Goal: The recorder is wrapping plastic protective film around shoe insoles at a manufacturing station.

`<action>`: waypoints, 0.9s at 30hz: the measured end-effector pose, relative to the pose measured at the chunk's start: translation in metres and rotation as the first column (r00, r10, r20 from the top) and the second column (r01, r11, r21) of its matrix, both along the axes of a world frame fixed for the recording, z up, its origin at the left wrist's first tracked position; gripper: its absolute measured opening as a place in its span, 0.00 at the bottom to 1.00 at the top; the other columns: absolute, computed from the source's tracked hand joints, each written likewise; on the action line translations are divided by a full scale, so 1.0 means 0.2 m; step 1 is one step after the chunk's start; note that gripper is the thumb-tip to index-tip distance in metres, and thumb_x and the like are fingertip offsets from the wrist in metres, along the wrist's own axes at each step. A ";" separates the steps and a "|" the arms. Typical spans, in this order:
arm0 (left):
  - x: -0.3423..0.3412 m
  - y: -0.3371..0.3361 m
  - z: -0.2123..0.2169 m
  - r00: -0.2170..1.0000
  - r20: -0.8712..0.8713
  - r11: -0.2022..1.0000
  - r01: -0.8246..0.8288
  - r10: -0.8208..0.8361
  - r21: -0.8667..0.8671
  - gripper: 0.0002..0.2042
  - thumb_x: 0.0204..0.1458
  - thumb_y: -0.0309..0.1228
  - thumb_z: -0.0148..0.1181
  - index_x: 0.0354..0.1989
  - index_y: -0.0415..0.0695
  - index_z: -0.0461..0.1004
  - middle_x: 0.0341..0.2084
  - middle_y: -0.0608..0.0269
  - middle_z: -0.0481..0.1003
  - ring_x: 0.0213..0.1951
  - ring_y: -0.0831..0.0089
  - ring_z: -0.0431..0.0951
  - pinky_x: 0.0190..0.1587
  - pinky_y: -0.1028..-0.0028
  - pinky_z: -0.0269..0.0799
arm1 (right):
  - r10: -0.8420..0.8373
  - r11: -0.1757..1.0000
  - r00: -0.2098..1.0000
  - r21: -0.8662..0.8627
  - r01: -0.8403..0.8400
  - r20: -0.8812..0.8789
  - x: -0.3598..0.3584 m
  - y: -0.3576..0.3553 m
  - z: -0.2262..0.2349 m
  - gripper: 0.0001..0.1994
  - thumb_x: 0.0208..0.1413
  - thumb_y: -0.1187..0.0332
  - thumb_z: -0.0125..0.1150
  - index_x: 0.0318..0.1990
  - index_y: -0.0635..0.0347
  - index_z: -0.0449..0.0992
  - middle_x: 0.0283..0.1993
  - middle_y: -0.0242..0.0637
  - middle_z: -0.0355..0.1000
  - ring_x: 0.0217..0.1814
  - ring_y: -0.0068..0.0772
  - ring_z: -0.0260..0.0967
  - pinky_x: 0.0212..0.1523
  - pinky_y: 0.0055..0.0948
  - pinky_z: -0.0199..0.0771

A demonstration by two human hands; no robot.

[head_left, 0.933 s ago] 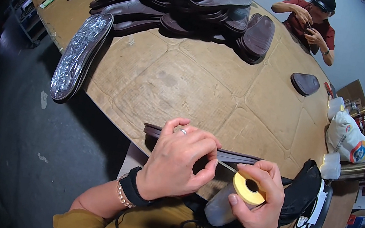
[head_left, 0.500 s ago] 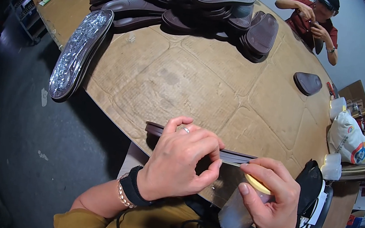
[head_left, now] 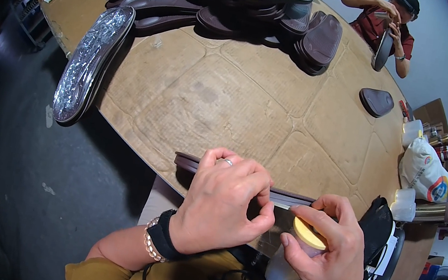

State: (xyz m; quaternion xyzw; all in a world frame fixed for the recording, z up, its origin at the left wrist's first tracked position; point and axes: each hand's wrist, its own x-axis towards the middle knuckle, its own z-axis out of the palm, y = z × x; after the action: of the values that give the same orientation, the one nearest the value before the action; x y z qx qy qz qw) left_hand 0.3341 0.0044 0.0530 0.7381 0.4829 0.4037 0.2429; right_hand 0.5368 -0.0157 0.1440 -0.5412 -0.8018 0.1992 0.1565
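A dark brown shoe sole (head_left: 187,162) lies at the near table edge, its pale-striped side edge toward me. My left hand (head_left: 230,196) is closed over the sole's middle, thumb and forefinger pinched together; its other fingertips are hidden behind the sole. Between the hands a thin pale strip (head_left: 282,206) runs along the sole's side. My right hand (head_left: 331,237) presses forefinger and thumb around a translucent roll with a yellow end (head_left: 309,234), close to the sole's right part. Whether the strip comes off that roll I cannot tell.
Stacked dark soles (head_left: 216,0) cover the table's far side. A film-wrapped sole (head_left: 91,65) overhangs the left edge; a single sole (head_left: 376,102) lies right. Pale rolls (head_left: 403,204), gold rolls (head_left: 439,211) and a white bag (head_left: 428,170) stand at the right edge. A co-worker (head_left: 388,31) handles a sole opposite.
My right hand and the yellow-ended roll have shifted slightly left, and the yellow end shows more. My left hand stays nearly in place. The co-worker's sole has turned upright.
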 end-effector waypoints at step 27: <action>0.13 0.06 -0.03 0.996 0.031 0.983 0.076 -0.082 0.166 0.08 0.44 0.28 0.68 0.27 0.50 0.72 0.36 0.71 0.79 0.40 0.68 0.79 0.62 0.54 0.62 | 0.008 1.000 1.000 0.019 -0.007 -0.009 0.14 0.01 0.02 0.20 0.44 0.65 0.79 0.47 0.60 0.85 0.50 0.50 0.73 0.38 0.44 0.76 0.41 0.36 0.80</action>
State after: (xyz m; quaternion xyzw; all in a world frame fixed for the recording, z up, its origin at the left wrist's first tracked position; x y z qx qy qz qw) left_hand 0.3607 0.0171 0.0471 0.7666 0.4136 0.4461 0.2057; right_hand 0.5652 -0.0140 0.1473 -0.5358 -0.8050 0.1947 0.1642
